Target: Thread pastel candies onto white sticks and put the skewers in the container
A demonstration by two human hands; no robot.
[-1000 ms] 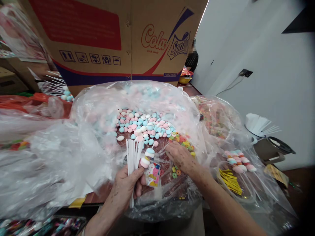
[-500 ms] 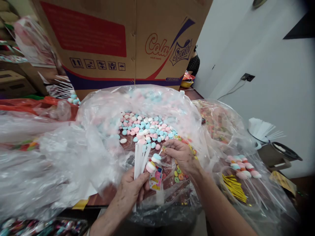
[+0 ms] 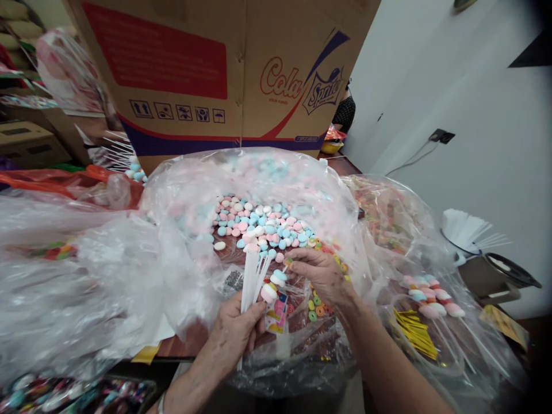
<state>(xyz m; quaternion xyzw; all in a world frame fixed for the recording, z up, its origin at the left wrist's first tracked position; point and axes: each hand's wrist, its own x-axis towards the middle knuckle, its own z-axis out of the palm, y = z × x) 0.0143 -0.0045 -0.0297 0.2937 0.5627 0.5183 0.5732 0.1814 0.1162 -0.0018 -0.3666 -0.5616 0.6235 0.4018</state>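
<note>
My left hand [image 3: 241,328] is closed round a bundle of white sticks [image 3: 250,279]. One stick leans to the right and carries pink, white and blue marshmallows [image 3: 270,292] with a yellow-and-red piece between them. At that stick's tip, my right hand [image 3: 321,273] pinches a small orange-green candy ring [image 3: 288,263] between thumb and fingertips. Below the threaded candies is a colourful printed card [image 3: 276,313], partly behind my left fingers. More candy rings [image 3: 318,307] lie below my right hand. Loose pastel marshmallows [image 3: 259,221] are heaped just beyond both hands.
A large cardboard box [image 3: 241,69] stands behind the clear plastic bag [image 3: 181,178] of marshmallows. Filled candy sticks [image 3: 431,296] and yellow twist ties [image 3: 414,333] lie at right, near a container of white sticks [image 3: 466,230]. Crumpled plastic [image 3: 116,270] covers the left. Another person's arm [image 3: 92,126] shows behind.
My right hand has brought the candy ring down onto the stick's tip, covering more of the bare end. The whole view has shifted slightly; my left hand keeps its hold.
</note>
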